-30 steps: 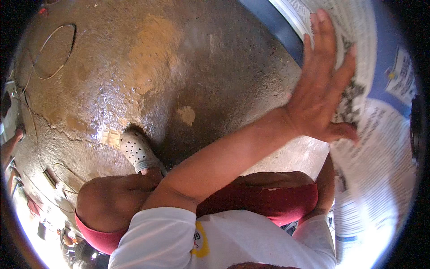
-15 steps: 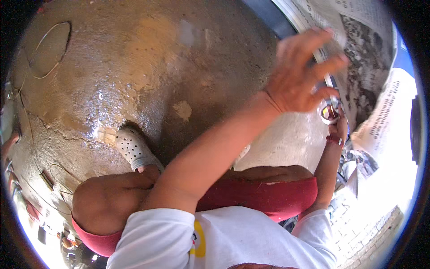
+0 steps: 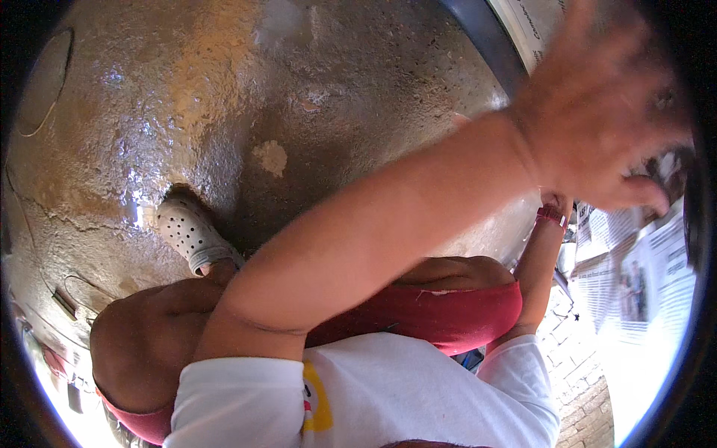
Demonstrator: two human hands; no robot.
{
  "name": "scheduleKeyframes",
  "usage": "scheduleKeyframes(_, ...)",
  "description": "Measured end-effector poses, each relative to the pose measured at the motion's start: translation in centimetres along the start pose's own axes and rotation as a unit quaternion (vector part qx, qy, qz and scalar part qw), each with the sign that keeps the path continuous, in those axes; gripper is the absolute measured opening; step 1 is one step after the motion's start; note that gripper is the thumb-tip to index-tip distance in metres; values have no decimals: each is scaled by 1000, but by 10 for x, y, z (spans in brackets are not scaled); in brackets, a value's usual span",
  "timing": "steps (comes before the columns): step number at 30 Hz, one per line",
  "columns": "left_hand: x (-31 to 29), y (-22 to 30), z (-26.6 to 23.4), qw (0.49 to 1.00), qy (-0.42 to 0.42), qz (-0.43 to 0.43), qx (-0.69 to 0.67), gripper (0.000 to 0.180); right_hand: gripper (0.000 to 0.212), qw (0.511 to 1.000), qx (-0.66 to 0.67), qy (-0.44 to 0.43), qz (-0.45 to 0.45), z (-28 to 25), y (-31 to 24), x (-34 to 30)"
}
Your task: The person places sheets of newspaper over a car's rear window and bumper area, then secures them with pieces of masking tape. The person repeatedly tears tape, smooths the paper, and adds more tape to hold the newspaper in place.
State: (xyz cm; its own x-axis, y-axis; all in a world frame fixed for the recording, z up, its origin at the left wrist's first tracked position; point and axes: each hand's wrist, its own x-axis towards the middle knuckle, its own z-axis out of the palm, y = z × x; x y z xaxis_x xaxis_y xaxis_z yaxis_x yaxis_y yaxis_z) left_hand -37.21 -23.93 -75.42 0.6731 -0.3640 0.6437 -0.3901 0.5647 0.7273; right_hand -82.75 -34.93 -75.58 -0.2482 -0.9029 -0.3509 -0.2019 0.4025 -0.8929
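Observation:
My left hand (image 3: 605, 112) reaches far to the right, its arm crossing over my knees. Its thumb sticks out and the fingers look spread, though motion smears their tips; nothing shows in its grasp. Under and beyond it are newspaper sheets (image 3: 657, 257), whose upper part the hand covers. Close below that wrist is my right hand (image 3: 554, 198), with a red band (image 3: 551, 216) round its wrist. Most of its fingers are hidden behind my left hand, so what it holds does not show.
A dark strip with a pale edge (image 3: 489, 37) runs along the upper right. The brown floor (image 3: 299, 104) looks wet and rough. My left foot wears a beige clog (image 3: 187, 233). A thin cable (image 3: 56, 89) loops at the far left; brickwork (image 3: 575, 373) shows at the lower right.
My left hand has swept right, from the strip's edge to over the newspaper. It now hides my right hand, where a ring-shaped roll showed before. The view has shifted slightly.

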Motion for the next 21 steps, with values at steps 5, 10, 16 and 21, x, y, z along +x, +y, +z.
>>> scheduleKeyframes(5, 14, 66, 41, 993, 44, -9, -106, 71, 21, 998, -58, 13, 2, 20, -7, -12)
scheduleKeyframes(10, 13, 70, 44, 990, 65, 25, -123, 64, 26, 995, -96, 17, 8, 23, -13, -18)
scheduleKeyframes(16, -37, -1, 13, 997, 25, 33, -65, 58, 32, 996, -89, 26, 15, 27, -13, -17)
scheduleKeyframes(21, -61, -74, -53, 948, -93, -160, 258, 44, 28, 990, -130, 32, 33, 34, -14, -26)
